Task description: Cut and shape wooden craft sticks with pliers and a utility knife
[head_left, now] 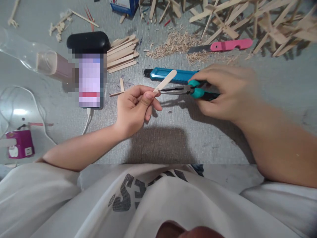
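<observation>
Between thumb and fingers, my left hand [137, 105] pinches a wooden popsicle stick [167, 79] that slants up to the right. My right hand [228, 92] is closed around the teal and black handles of long-nose pliers [189, 90]. The tips of the pliers meet the stick right at my left fingertips; whether they grip it I cannot tell. Just beyond lies a blue box cutter [163, 75], partly covered by the stick and my right hand. Two small joined sticks [122, 85] rest behind my left hand.
A pile of popsicle sticks [122, 54] lies beside a phone [89, 79] and a black case [88, 41]. Wood shavings [173, 44] surround a pink-handled knife [231, 45]. Crossed-stick assemblies [230, 19] crowd the back right. A clear bottle [29, 54] and purple adapter [21, 143] are left.
</observation>
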A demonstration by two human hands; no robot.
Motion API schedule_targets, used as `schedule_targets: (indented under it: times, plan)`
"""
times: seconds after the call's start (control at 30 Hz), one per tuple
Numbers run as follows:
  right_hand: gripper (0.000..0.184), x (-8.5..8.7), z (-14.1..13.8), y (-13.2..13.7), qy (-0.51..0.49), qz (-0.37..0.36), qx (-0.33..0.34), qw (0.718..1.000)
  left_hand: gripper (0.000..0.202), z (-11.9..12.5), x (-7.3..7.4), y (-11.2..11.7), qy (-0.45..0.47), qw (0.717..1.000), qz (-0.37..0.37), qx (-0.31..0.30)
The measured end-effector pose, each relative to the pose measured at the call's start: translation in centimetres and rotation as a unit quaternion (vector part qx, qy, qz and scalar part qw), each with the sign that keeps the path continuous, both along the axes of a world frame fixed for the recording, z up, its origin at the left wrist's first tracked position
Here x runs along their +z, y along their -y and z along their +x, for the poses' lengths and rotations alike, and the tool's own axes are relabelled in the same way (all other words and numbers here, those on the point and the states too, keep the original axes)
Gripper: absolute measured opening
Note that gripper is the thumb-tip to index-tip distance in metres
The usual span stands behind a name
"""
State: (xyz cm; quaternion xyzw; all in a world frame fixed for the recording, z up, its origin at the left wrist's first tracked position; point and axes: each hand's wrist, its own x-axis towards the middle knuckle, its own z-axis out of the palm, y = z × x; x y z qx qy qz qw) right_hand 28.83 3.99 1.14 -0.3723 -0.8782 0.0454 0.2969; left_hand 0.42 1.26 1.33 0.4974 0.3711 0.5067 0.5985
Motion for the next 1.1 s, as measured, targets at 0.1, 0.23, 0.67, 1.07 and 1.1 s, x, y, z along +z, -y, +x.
schedule_targets:
  times: [0.1,0.23,0.67,1.07,1.1]
  plan:
    - [0.041,-0.1,0.6,-0.2,0.024,0.009,-0.005,1.000,0.047,0.0,-0.1,0.0,0.004,1.000,-0.003,0.002]
    - [0.045,-0.1,1.3,-0.5,0.042,0.009,-0.011,0.999,0.050,0.0,-0.2,-0.2,-0.006,1.000,-0.008,0.013]
    - [0.050,-0.7,0.8,0.2,0.057,0.024,-0.056,0.997,0.047,-0.1,-0.2,-0.2,-0.005,1.000,-0.022,0.014]
    - [0.042,-0.3,0.9,0.2,0.122,0.120,-0.121,0.978,0.046,-0.2,-0.5,-0.4,-0.008,1.000,-0.012,0.021]
    - [0.041,-0.4,0.9,0.2,0.131,0.114,-0.126,0.977,0.047,-0.2,-0.4,-0.4,-0.009,1.000,-0.012,0.020]
